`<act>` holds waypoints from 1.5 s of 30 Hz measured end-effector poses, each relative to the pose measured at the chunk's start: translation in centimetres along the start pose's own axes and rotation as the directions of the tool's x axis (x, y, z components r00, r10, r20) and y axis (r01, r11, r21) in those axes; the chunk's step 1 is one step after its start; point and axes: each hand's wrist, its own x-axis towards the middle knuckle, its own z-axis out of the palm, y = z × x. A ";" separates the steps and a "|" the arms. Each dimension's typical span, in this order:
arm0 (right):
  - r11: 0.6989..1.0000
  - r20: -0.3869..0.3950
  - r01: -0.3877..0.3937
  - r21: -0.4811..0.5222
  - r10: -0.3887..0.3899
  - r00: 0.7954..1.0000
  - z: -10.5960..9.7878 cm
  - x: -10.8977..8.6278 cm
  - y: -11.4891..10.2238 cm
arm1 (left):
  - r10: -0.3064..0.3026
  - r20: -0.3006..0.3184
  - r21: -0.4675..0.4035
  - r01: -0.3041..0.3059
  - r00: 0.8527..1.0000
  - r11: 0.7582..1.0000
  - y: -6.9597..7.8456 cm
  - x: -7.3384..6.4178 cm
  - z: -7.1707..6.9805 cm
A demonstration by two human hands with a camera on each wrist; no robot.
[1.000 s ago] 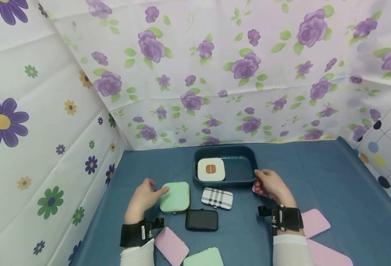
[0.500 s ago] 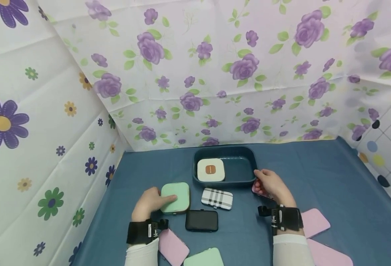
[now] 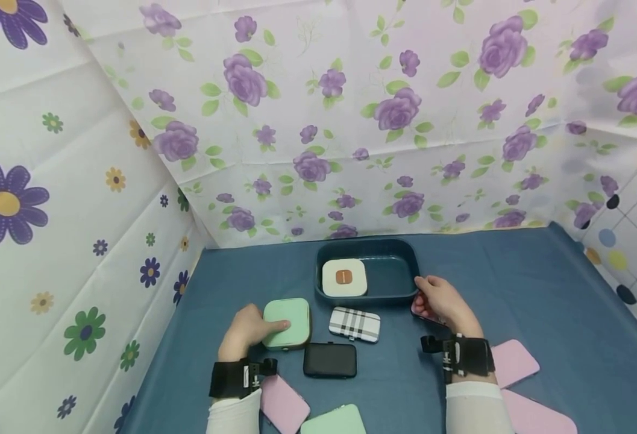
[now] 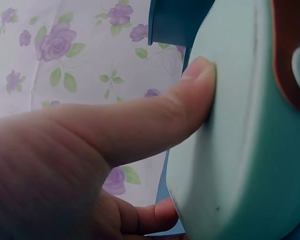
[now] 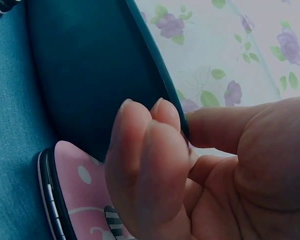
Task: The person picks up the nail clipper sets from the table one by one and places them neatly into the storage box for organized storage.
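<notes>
My left hand (image 3: 252,328) grips a mint-green square case (image 3: 291,319) by its left side, thumb across the lid and other fingers at the edge. In the left wrist view, that case (image 4: 230,165) shows a brown strap with a pale snap. At the right end of a dark teal tray (image 3: 372,299), my right hand (image 3: 442,299) pinches the rim, as the right wrist view also shows on the tray wall (image 5: 90,65). A cream square case (image 3: 358,280) with a brown patch sits in the tray's left half. Beneath the right hand lies a pink patterned case (image 5: 80,185), partly hidden.
A plaid case (image 3: 354,324) and a black case (image 3: 330,360) lie in front of the tray. Nearer are a pink case (image 3: 284,402) and another green case (image 3: 335,420). Two pink cases, one a rounded pink case (image 3: 513,363), lie by the right forearm. Flowered sheets (image 3: 307,120) stand behind.
My left hand has moved right and slightly nearer me, its thumb now across the green case's lid and its fingers round the side. The right hand stays on the tray rim.
</notes>
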 end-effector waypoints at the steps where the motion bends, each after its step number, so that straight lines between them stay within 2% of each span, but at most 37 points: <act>1: 1.000 0.000 -0.001 -0.002 0.001 1.000 0.0 0.0 0.0 | -0.001 -0.001 -0.001 0.001 1.000 1.000 0.0 0.0 0.0; 9: 1.000 0.005 -0.008 -0.007 0.008 1.000 0.0 0.0 0.3 | 0.004 -0.004 0.014 -0.004 1.000 1.000 -0.5 0.4 0.3; 18: 1.000 0.003 0.005 -0.020 -0.005 1.000 -0.1 0.2 0.2 | -0.042 -0.005 -0.005 0.042 0.999 0.999 -1.0 0.7 0.1; 32: 0.999 0.008 0.007 -0.032 -0.007 1.000 0.0 -0.1 0.0 | -0.079 0.019 0.033 0.079 0.997 0.996 -1.0 0.7 -0.1; 45: 0.999 0.009 0.000 -0.034 0.000 1.000 0.0 0.0 0.1 | -0.044 0.034 -0.041 0.045 0.998 0.998 -1.4 0.3 -0.2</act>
